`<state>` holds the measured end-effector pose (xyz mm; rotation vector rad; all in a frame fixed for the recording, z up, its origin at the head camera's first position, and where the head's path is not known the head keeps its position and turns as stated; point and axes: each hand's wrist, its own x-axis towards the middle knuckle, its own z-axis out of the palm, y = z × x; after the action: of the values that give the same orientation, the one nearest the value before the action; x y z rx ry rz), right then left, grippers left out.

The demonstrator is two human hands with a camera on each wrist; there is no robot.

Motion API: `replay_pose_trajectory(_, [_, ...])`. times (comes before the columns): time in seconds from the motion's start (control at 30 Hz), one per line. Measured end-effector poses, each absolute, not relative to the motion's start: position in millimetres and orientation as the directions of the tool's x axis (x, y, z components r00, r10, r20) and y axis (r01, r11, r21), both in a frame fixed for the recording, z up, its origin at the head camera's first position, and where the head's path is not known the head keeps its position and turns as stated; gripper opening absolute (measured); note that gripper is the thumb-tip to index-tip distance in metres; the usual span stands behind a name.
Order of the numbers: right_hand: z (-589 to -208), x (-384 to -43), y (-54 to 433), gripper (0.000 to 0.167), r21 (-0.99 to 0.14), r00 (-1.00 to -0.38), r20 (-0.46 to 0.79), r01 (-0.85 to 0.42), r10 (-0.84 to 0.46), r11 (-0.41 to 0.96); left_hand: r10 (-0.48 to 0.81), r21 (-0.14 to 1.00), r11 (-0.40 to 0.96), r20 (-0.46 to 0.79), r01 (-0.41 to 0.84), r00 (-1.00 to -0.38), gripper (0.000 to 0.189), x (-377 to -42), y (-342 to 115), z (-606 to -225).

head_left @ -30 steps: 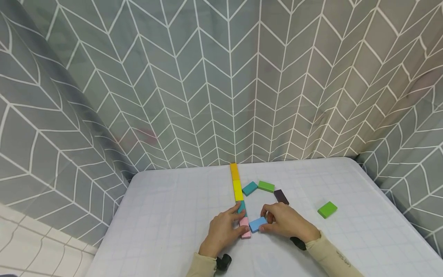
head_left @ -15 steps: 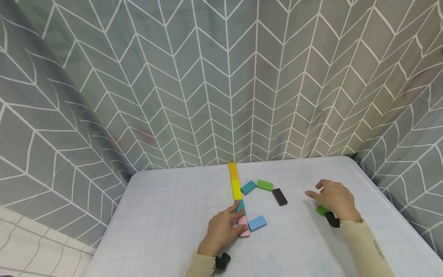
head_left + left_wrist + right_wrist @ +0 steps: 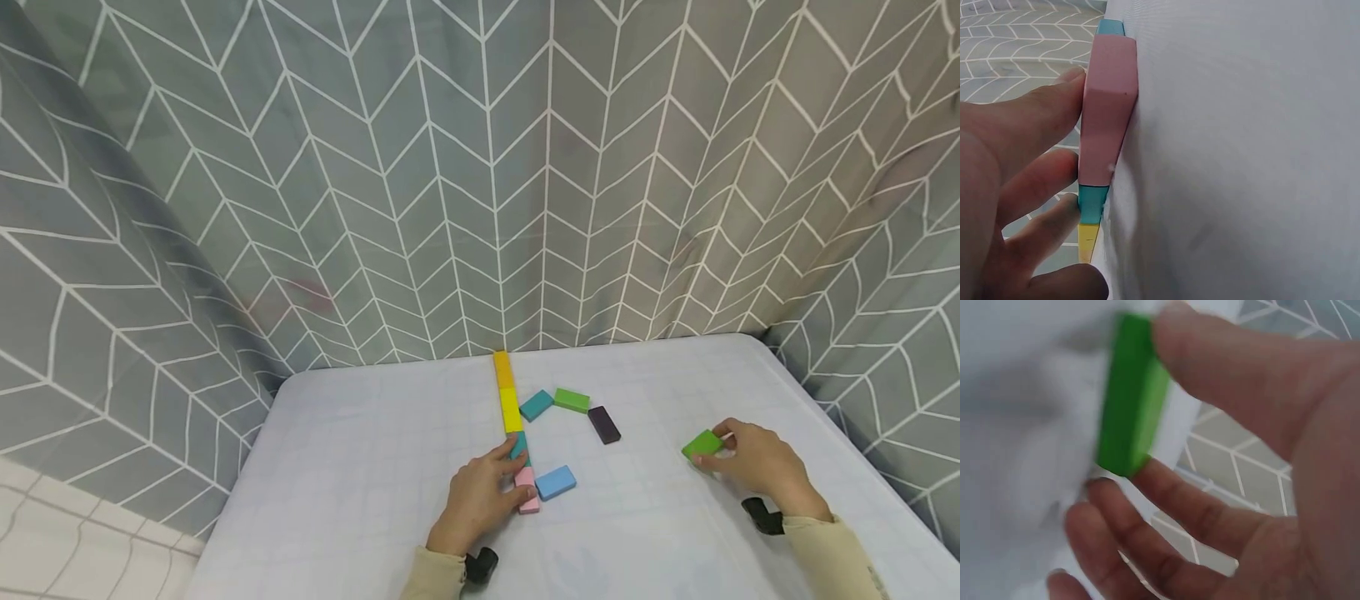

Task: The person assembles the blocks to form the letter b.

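Note:
My left hand [image 3: 477, 504] rests its fingertips along a straight row of blocks in the head view. Its thumb touches the pink block [image 3: 1110, 112], and other fingers reach the teal block [image 3: 1092, 205] beyond it. Yellow [image 3: 509, 410] and orange [image 3: 502, 369] blocks continue that row away from me. Off to the right, my right hand [image 3: 765, 462] pinches a green block [image 3: 701, 443] between thumb and fingers. In the right wrist view the same block [image 3: 1129, 400] is blurred, with the thumb at one end and a fingertip at the other.
Beside the row, a second teal block [image 3: 537, 406], another green block [image 3: 572, 400], a dark brown block [image 3: 604, 425] and a light blue block [image 3: 556, 482] form an open curve. A patterned grey curtain [image 3: 420, 208] hangs behind the white-covered table [image 3: 337, 467].
My right hand has let go of the light blue block, moved right and taken hold of the separate green block. My left hand has stayed on the row.

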<state>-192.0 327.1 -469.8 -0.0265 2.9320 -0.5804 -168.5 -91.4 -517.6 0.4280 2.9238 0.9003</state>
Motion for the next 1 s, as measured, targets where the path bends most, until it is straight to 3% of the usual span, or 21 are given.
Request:
replay_pose_trajectory(0.27, [-476.3, -183.3, 304.2, 0.072, -0.379, -0.998, -0.051, -0.022, -0.045, 0.925, 0.275, 0.563, 0.792, 0.015, 0.236, -0.961, 0.056, -167.7, -91.0, -516.1])
replay_pose_trajectory(0.7, [-481.1, -166.0, 212.4, 0.057, -0.326, -0.984, 0.089, -0.174, -0.153, 0.929, 0.258, 0.558, 0.801, 0.004, 0.217, -0.966, 0.056, -170.0, -89.4, -514.6])
replay_pose_trajectory(1.0, [-485.6, -168.9, 190.9, 0.058, -0.336, -0.972, 0.147, -0.223, -0.183, 0.915, 0.259, 0.568, 0.797, -0.009, 0.208, -0.966, 0.055, -168.0, -89.4, -513.9])
